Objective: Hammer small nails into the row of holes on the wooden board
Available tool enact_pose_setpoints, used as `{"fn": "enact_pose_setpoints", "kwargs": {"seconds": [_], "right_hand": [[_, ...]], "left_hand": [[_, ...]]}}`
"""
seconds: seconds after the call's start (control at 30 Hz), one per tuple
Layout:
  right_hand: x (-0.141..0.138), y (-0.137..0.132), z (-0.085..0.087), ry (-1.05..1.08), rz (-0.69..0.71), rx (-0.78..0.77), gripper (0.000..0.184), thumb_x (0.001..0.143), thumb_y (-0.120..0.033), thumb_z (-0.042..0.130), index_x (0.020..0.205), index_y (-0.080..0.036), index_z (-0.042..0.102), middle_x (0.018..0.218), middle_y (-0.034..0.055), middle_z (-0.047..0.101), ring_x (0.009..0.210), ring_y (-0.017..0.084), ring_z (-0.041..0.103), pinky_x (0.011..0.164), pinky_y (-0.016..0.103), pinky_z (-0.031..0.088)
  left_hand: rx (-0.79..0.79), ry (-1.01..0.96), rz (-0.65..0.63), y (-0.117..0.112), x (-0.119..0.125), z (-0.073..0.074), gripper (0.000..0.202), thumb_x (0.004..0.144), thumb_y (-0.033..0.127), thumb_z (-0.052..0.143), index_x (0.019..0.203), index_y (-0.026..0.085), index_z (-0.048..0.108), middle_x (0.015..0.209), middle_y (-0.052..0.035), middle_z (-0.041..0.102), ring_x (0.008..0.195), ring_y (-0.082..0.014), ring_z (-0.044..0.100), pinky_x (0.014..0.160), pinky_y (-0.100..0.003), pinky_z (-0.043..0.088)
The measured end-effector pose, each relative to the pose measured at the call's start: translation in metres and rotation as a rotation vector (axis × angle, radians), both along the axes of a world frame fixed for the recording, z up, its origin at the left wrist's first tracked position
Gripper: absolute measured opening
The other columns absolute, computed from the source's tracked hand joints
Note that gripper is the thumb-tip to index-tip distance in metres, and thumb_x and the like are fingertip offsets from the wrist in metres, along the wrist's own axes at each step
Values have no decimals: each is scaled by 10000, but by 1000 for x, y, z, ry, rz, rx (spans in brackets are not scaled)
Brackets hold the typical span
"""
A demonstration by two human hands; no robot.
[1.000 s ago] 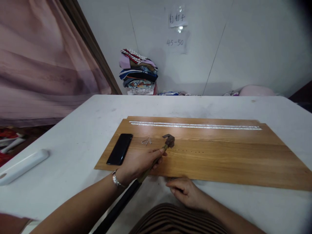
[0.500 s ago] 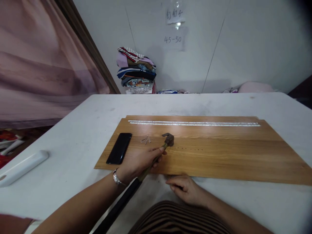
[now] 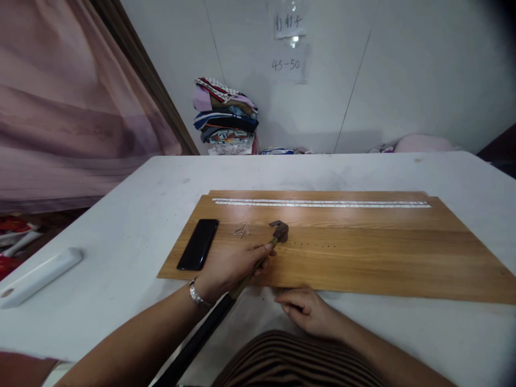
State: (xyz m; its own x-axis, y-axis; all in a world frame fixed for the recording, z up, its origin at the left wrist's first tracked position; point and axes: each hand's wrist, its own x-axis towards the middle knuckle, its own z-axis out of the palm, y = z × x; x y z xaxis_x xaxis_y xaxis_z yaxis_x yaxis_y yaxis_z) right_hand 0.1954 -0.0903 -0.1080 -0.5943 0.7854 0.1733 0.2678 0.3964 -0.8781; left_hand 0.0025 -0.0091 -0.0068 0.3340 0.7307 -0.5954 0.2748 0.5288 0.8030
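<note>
My left hand (image 3: 229, 266) is closed around the wooden handle of a small hammer (image 3: 279, 231), whose rusty head rests on a long wooden board (image 3: 363, 258) beside a row of tiny nail dots. A few loose nails (image 3: 242, 231) lie just left of the hammer head. My right hand (image 3: 308, 312) lies on the white table (image 3: 121, 242) at the board's near edge, fingers curled; nothing shows in them. A silver bracelet is on my left wrist.
A black phone (image 3: 198, 244) lies on the board's left end. Two metal strips (image 3: 322, 203) run along its far side. A white plastic piece (image 3: 36, 274) sits on the table at left. Folded clothes (image 3: 226, 115) are stacked by the wall.
Almost nothing has moved; the view shifted slightly and both hands hold their places, the hammer head still on the board.
</note>
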Motion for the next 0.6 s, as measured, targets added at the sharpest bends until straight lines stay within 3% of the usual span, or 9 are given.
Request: {"fn": "enact_pose_setpoints", "kwargs": {"seconds": [0.6], "right_hand": [[0, -1, -1, -20, 3, -23, 279, 869, -173, 476, 1044, -167, 693, 857, 58, 738, 749, 157, 670, 693, 249, 511]], "left_hand": [[4, 10, -12, 0, -1, -2, 474, 802, 562, 525, 965, 124, 605, 644, 30, 493, 495, -64, 385, 471, -224, 264]]}}
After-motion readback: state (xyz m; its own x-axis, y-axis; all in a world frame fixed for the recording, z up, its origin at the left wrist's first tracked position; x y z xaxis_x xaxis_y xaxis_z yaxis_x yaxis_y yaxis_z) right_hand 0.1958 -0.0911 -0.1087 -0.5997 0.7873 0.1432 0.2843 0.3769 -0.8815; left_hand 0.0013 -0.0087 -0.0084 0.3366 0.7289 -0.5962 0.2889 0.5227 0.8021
